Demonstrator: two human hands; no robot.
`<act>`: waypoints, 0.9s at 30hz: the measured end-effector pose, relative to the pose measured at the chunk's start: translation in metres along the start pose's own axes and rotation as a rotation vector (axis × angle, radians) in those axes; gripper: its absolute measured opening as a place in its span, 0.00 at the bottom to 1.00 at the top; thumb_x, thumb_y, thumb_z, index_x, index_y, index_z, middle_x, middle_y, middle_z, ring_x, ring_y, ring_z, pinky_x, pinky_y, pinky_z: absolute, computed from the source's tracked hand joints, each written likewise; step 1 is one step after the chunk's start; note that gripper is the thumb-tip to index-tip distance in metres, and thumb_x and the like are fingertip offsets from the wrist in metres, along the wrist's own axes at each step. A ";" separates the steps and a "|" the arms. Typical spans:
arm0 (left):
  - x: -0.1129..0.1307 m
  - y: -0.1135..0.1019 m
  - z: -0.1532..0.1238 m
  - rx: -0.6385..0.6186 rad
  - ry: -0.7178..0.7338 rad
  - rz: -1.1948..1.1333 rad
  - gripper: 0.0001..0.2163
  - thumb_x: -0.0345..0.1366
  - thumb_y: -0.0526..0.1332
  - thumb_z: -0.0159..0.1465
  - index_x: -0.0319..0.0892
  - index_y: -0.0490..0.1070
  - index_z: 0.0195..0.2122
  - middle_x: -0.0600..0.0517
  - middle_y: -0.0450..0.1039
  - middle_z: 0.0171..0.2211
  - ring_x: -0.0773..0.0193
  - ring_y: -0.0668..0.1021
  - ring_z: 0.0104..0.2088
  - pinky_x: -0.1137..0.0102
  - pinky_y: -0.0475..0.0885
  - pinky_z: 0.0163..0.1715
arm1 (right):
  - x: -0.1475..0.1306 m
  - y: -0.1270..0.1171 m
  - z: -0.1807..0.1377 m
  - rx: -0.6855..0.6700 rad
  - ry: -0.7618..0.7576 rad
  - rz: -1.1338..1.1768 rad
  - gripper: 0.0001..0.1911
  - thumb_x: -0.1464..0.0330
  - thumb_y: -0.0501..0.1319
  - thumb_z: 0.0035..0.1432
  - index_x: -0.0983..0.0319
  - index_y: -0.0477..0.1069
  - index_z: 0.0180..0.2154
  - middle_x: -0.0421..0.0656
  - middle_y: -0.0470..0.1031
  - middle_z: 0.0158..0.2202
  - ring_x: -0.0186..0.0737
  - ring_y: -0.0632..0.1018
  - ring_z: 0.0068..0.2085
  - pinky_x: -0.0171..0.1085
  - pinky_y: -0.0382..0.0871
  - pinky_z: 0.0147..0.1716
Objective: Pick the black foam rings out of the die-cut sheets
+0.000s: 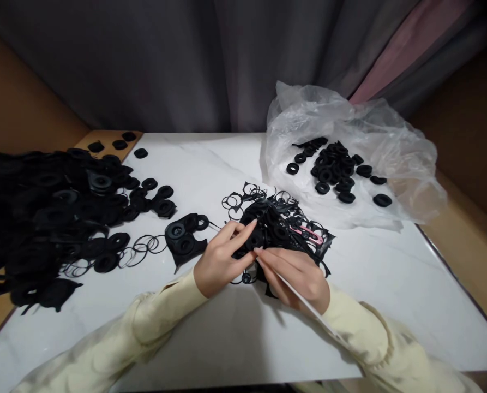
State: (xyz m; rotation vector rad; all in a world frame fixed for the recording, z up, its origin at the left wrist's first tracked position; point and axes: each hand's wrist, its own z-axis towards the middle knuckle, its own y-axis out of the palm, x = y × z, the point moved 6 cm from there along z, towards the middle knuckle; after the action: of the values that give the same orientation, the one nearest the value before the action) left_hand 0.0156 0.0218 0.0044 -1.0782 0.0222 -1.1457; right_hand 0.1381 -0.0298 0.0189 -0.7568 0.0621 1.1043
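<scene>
My left hand (221, 259) is closed, thumb and fingers pinching a black rubber ring (252, 240) over the middle pile. My right hand (298, 275) is closed around a long, thin, pale stick-like tool (308, 307), which slants back along the wrist. Its fingertips meet the near side of the ring, hiding the tool's tip. Under and behind both hands lies a tangle of black rubber scraps (268, 210) with thin hoops. A pink-handled tool (308, 234) rests in that tangle. Left of my left hand sits a black rubber sheet piece with rings (185, 240).
A large heap of black rubber rings (50, 213) covers the left side of the white table (210, 349). Loose thin hoops (145, 248) lie beside it. At the back right, a clear plastic bag (407, 164) carries several finished-looking rings (335, 166). A grey curtain (165, 65) hangs behind.
</scene>
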 end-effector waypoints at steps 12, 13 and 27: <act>0.004 0.000 0.000 -0.003 0.018 0.017 0.22 0.26 0.56 0.61 0.40 0.62 0.58 0.49 0.64 0.36 0.65 0.70 0.37 0.69 0.71 0.39 | 0.006 0.011 -0.014 -0.042 -0.066 -0.167 0.20 0.80 0.57 0.57 0.75 0.63 0.52 0.53 0.75 0.35 0.40 0.76 0.34 0.38 0.74 0.33; 0.004 0.000 0.000 -0.002 0.019 0.020 0.22 0.26 0.56 0.61 0.40 0.62 0.58 0.49 0.64 0.36 0.65 0.70 0.37 0.69 0.71 0.39 | 0.007 0.012 -0.016 -0.045 -0.077 -0.197 0.21 0.79 0.56 0.57 0.75 0.62 0.53 0.53 0.75 0.35 0.41 0.76 0.34 0.38 0.74 0.33; -0.002 0.000 0.000 0.013 -0.054 -0.014 0.21 0.27 0.58 0.61 0.40 0.64 0.56 0.50 0.65 0.35 0.66 0.71 0.37 0.70 0.71 0.40 | 0.001 0.011 -0.008 -0.190 -0.241 -0.350 0.16 0.80 0.49 0.60 0.81 0.64 0.49 0.60 0.75 0.36 0.47 0.77 0.39 0.42 0.74 0.34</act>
State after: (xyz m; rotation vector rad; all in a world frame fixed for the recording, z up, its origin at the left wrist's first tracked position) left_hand 0.0146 0.0230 0.0030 -1.0990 -0.0352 -1.1270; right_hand 0.1315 -0.0312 0.0072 -0.7638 -0.3721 0.8653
